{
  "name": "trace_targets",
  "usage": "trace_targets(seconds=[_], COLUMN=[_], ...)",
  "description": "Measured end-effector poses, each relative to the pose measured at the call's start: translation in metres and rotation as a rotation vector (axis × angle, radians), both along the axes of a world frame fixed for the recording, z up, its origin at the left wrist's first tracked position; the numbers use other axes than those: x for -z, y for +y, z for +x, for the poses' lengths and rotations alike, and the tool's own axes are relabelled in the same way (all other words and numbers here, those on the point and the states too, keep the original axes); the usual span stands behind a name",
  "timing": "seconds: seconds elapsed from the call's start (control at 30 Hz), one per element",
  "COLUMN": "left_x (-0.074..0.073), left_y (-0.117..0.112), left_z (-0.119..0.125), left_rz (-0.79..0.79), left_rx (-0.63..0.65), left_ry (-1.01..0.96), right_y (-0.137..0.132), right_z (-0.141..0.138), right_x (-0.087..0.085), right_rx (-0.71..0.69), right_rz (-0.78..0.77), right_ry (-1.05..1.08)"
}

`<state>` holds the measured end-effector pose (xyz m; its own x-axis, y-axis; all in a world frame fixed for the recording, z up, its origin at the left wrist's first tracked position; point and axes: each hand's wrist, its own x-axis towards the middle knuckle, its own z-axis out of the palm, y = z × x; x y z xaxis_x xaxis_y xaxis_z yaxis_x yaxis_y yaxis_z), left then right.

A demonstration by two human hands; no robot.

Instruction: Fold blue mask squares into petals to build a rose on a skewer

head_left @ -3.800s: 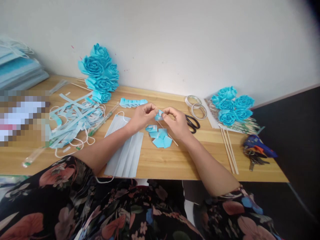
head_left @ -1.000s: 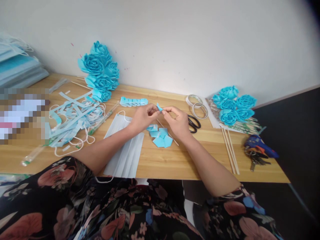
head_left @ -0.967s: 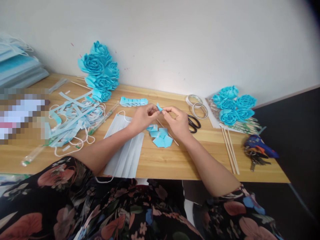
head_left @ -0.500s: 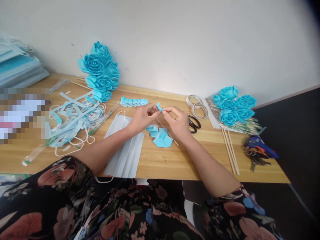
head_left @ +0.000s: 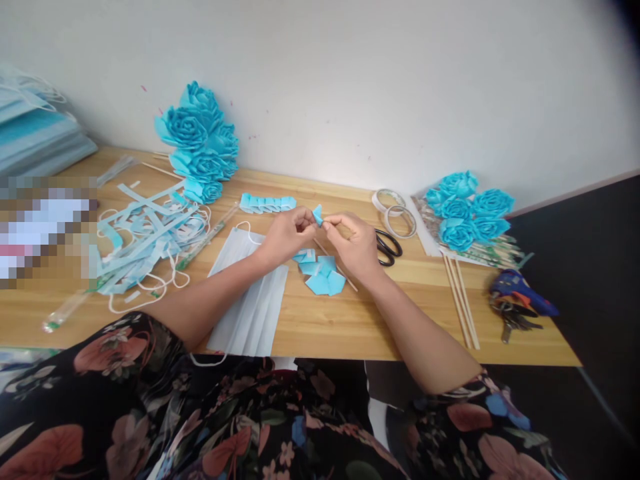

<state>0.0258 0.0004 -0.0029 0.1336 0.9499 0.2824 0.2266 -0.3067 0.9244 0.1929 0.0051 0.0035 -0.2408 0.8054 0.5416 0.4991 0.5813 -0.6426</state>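
My left hand [head_left: 284, 235] and my right hand [head_left: 353, 244] meet above the middle of the wooden table [head_left: 320, 323], both pinching a small rolled blue piece [head_left: 317, 214] between their fingertips. Just below the hands lies a little heap of blue cut squares [head_left: 320, 272] and a thin wooden stick [head_left: 345, 275]. A pale face mask [head_left: 253, 303] lies flat under my left forearm. A pleated blue strip [head_left: 267, 203] rests behind the hands.
Blue roses [head_left: 199, 143] lean on the wall at back left, more roses [head_left: 467, 208] at right. Cut strips and ear loops [head_left: 145, 237] litter the left. Tape rolls [head_left: 394, 212], scissors [head_left: 387, 245], sticks [head_left: 460, 300], a glue gun with keys [head_left: 517, 303] and stacked masks [head_left: 37, 140] surround.
The blue piece was flatter and wider 3.8 s ago; it is now a narrow roll at the fingertips. Over the last second the hands barely moved.
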Motion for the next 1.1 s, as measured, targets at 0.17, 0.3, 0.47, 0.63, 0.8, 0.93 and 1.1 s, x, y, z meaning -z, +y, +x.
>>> trace_targets(seconds=[0.17, 0.3, 0.47, 0.63, 0.8, 0.93, 1.1], left_x=[0.002, 0.002, 0.000, 0.000, 0.000, -0.006, -0.064], left_y=[0.001, 0.001, -0.001, 0.001, 0.001, 0.004, 0.009], left_z=[-0.002, -0.002, 0.000, 0.000, 0.000, -0.004, -0.039], left_rz=[0.004, 0.000, -0.014, -0.003, 0.002, 0.051, 0.328], left_rx=[-0.011, -0.002, 0.032, -0.026, -0.059, -0.116, -0.303], left_ry=[0.020, 0.004, -0.035, -0.013, 0.001, 0.023, 0.213], right_y=[-0.001, 0.000, 0.000, -0.001, 0.009, 0.023, 0.029], right_z=[-0.001, -0.001, 0.000, 0.000, 0.005, 0.010, 0.012], right_x=[-0.001, -0.002, -0.002, -0.005, -0.002, 0.005, 0.010], right_rx=[0.006, 0.014, 0.020, 0.011, 0.015, 0.038, 0.020], right_rz=[-0.019, -0.024, -0.020, -0.053, -0.218, -0.363, -0.468], right_ry=[0.009, 0.017, 0.031, 0.038, 0.244, 0.489, 0.629])
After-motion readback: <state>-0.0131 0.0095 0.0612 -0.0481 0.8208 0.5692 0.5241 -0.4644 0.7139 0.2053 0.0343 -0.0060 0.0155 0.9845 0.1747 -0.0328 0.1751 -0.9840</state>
